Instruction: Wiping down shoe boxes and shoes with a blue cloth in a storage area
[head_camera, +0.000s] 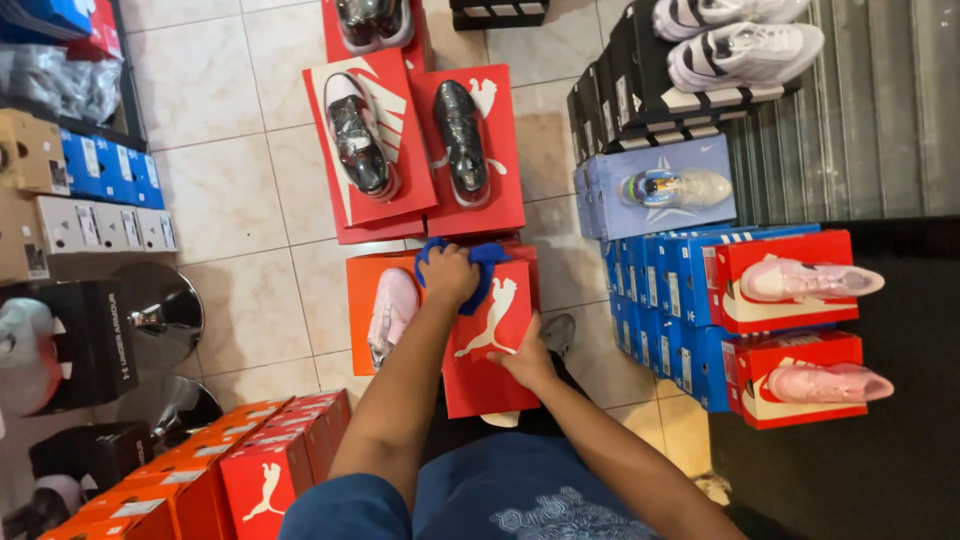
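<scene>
Pale floor tiles (225, 190) fill the upper left of the frame, and a grey corrugated metal shutter (860, 110) fills the upper right. At the centre, a blue cloth (484, 262) is gripped in the closed left hand (449, 275) and pressed onto the lid of a red cardboard shoe box with a white leaping-cat mark (490, 340). The box's lower edge is steadied by the right hand (527, 362), whose fingers are laid flat and partly spread on the lid, nothing being grasped. Just left of this box, a pale pink sneaker (392, 312) is seen lying on an orange box (362, 300). Above, two glossy black shoes (460, 135) are displayed on further red boxes. At the right, pink sneakers (810, 282) are set on red lids over a stack of blue boxes (665, 290). More orange boxes (190, 480) are stacked at the lower left.
</scene>
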